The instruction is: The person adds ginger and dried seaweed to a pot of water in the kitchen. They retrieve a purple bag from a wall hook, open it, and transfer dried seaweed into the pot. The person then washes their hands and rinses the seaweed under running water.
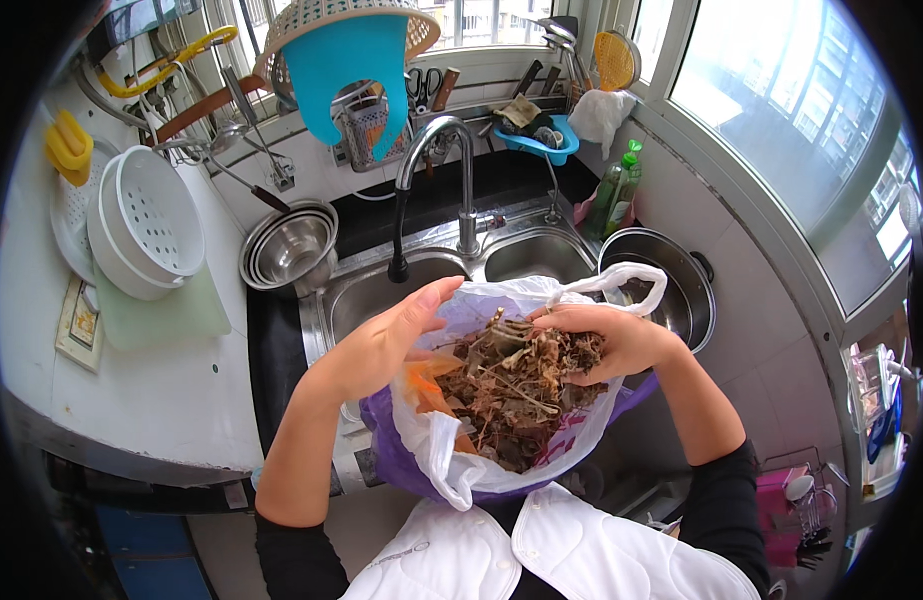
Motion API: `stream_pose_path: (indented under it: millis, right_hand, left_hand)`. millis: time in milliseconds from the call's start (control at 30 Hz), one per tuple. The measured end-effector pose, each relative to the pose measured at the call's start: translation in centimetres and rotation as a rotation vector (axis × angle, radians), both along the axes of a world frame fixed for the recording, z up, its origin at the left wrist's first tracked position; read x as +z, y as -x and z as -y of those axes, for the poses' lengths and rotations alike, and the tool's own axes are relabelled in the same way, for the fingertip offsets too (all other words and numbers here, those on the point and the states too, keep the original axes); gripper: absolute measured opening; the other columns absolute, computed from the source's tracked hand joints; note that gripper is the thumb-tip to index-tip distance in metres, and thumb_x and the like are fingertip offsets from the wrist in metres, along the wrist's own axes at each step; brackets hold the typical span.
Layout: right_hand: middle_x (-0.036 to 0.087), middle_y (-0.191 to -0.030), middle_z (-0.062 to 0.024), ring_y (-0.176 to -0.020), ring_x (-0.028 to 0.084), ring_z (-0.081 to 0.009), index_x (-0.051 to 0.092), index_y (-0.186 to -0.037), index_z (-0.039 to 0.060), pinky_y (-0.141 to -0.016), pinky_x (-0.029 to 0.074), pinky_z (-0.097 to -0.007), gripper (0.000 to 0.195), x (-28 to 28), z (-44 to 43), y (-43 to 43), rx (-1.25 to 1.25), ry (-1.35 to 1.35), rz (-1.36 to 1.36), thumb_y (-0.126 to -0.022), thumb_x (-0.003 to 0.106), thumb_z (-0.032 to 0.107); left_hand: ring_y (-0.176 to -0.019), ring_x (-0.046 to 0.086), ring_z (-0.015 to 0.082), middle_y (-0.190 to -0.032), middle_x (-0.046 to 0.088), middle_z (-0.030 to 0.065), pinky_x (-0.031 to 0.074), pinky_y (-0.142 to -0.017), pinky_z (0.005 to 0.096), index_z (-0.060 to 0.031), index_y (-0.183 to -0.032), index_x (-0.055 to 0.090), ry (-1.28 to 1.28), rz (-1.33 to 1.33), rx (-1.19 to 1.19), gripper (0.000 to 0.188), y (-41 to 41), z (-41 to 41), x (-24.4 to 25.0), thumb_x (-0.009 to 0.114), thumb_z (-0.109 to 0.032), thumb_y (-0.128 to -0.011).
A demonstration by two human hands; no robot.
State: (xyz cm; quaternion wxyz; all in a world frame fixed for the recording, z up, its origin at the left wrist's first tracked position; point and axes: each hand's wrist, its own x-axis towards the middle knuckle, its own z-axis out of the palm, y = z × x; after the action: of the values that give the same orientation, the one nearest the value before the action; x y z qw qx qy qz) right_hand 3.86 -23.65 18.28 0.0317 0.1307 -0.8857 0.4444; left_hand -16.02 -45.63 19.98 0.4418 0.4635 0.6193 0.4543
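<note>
A white plastic bag [499, 457] with a purple outer layer sits open in front of me, at the front of the sink. Dried brown plant material [499, 397], a tangle of stems, roots and leaves, fills it. My right hand [611, 341] reaches over the bag's right side, its fingers around a clump of this material. At the left rim, my left hand [398, 341] is held with thumb and fingers apart and nothing seen in it; some fingertips are hidden. Orange plastic [431, 382] shows inside the bag on the left.
Behind the bag lies a double-basin steel sink [536, 255] with a tall faucet [467, 187]. A steel pot [656, 247] stands at right, near green bottles [615, 191]. Nested steel bowls [293, 247] stand left. White colanders [150, 217] and a blue plastic piece [349, 67] hang above.
</note>
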Motion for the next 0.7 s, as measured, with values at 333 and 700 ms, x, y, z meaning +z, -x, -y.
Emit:
stream_pose_path:
  millis: [333,700]
  right_hand:
    - [0.056,-0.121,-0.0077,-0.112,0.049,-0.0140,0.041,-0.135,-0.0002,-0.099,0.038,-0.0309,0.068,1.5,0.7,1.3,-0.054,0.307,-0.056,-0.075,0.072,0.004]
    - [0.055,-0.120,-0.0052,-0.109,0.049,-0.0109,0.042,-0.133,0.0000,-0.097,0.039,-0.0291,0.061,5.7,1.0,3.1,-0.057,0.333,-0.227,-0.080,0.071,0.006]
  left_hand:
    - [-0.128,0.039,0.0306,-0.148,0.027,0.0144,0.034,-0.103,0.0440,-0.0097,-0.146,0.023,-0.043,0.493,-0.024,0.071,1.4,-2.8,-3.0,0.026,-0.059,-0.095]
    - [-0.115,0.048,0.0213,-0.124,0.048,0.0028,0.042,-0.095,0.0468,-0.0128,-0.140,0.033,-0.043,0.555,0.143,0.057,1.6,-2.8,-4.4,0.035,-0.050,-0.097]
